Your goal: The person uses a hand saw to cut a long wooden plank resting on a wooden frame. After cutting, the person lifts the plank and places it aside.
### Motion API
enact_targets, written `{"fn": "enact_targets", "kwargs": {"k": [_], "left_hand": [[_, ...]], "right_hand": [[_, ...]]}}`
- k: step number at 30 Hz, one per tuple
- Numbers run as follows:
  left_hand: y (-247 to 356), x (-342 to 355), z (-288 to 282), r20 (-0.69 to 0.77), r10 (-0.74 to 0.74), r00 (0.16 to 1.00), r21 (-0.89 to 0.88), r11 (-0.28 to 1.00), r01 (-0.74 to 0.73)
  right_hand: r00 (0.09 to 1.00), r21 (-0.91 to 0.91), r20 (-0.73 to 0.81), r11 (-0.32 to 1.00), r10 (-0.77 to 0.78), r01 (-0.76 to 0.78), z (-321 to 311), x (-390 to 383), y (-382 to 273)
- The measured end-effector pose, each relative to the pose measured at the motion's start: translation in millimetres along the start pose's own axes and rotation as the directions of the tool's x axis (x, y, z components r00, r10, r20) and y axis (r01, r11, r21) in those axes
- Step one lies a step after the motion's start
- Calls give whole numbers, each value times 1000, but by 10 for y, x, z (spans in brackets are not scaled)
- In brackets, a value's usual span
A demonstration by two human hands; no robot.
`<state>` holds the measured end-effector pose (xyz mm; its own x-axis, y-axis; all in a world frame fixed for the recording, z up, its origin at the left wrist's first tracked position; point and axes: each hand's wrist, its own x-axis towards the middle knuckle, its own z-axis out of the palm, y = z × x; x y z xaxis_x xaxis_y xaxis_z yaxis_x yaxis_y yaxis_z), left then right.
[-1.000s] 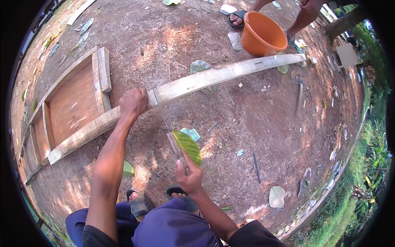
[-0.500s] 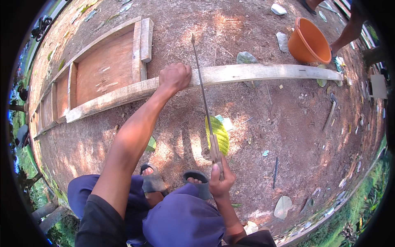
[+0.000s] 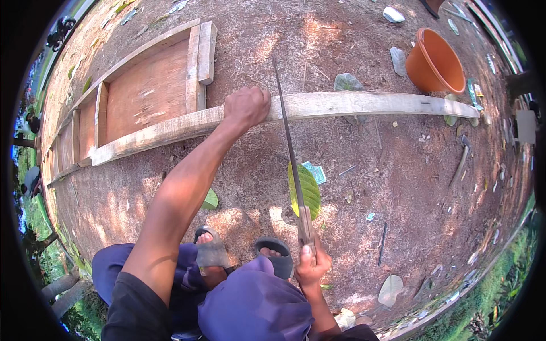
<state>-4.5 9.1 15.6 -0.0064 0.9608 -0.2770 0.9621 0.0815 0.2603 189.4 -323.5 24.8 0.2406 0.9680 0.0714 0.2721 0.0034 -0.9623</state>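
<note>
A long pale wooden plank [image 3: 375, 103] runs across in front of me, its left part lying along the near edge of a wooden frame [image 3: 145, 102] with reddish-brown panels. My left hand [image 3: 246, 107] is closed over the plank. Just right of that hand, the narrow blade of a handsaw [image 3: 288, 131] crosses the plank, pointing away from me. Its wooden handle is in my right hand [image 3: 313, 266], fingers wrapped round it. I cannot tell how deep the blade sits in the wood. A short wood block [image 3: 207, 54] rests at the frame's right end.
An orange bucket [image 3: 437, 59] stands tilted beyond the plank's right part. A hammer-like tool [image 3: 459, 162] lies on the dirt at right. Leaves, including a big yellow-green one [image 3: 307, 190], and litter are scattered about. My sandalled feet [image 3: 273, 256] are close below the saw.
My right hand has drawn the saw back toward me, while my left hand stays on the plank. Another person's leg beside the bucket has mostly left the view at upper right.
</note>
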Motion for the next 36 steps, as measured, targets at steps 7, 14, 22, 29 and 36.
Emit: {"fn": "enact_targets", "kwargs": {"k": [7, 14, 22, 29, 36], "left_hand": [[2, 47, 140, -23, 23, 999, -1, 1000, -23], [-59, 54, 73, -64, 10, 998, -28, 1000, -12], [-74, 94, 206, -165, 67, 984, 34, 998, -62], [-38, 54, 168, -16, -6, 1000, 2, 1000, 6], [-43, 136, 171, -153, 58, 986, 74, 996, -47]], "right_hand": [[987, 71, -68, 987, 148, -143, 755, 1105, 60], [993, 1, -4, 993, 120, -120, 12, -163, 72], [989, 53, -50, 989, 141, -138, 760, 1026, 150], [994, -54, 11, 993, 108, -107, -132, -321, -44], [993, 59, -119, 998, 20, -13, 743, 1013, 98]]}}
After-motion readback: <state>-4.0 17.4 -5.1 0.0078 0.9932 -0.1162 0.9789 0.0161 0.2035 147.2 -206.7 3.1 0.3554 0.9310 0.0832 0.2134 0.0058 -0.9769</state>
